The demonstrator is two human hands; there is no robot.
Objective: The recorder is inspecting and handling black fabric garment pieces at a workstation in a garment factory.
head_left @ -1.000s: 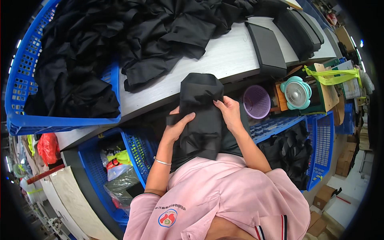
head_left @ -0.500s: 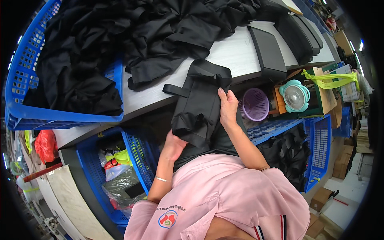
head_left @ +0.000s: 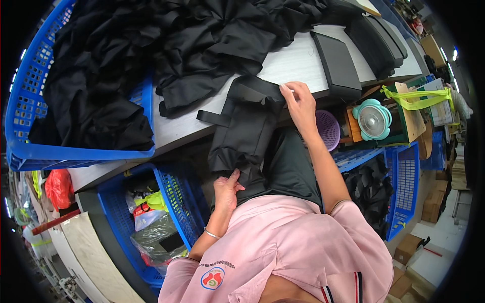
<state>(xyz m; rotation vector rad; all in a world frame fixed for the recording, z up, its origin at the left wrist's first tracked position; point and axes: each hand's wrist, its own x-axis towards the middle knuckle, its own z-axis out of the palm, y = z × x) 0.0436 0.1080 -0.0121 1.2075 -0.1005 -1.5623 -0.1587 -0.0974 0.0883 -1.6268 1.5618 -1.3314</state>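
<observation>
A black fabric bag (head_left: 240, 131) lies over my lap and reaches up onto the table edge, its open top end facing away from me. From its left side sticks out a short black strap (head_left: 213, 118). My right hand (head_left: 301, 106) pinches the far right corner of the bag between thumb and fingers. At the near end, my left hand (head_left: 227, 193) grips the bag's lower edge, thumb on top; part of its fingers is hidden under the cloth.
A pile of black cloth (head_left: 202, 45) covers the table and fills a blue crate (head_left: 76, 156) at left. Black panels (head_left: 337, 65) stack at right, near a purple basket (head_left: 328, 130) and a teal fan (head_left: 372, 119). Blue crates (head_left: 174, 202) flank my lap.
My right hand has moved up from the bag's side to its far corner. My left hand has shifted right along the lower end, and the bag lies flatter.
</observation>
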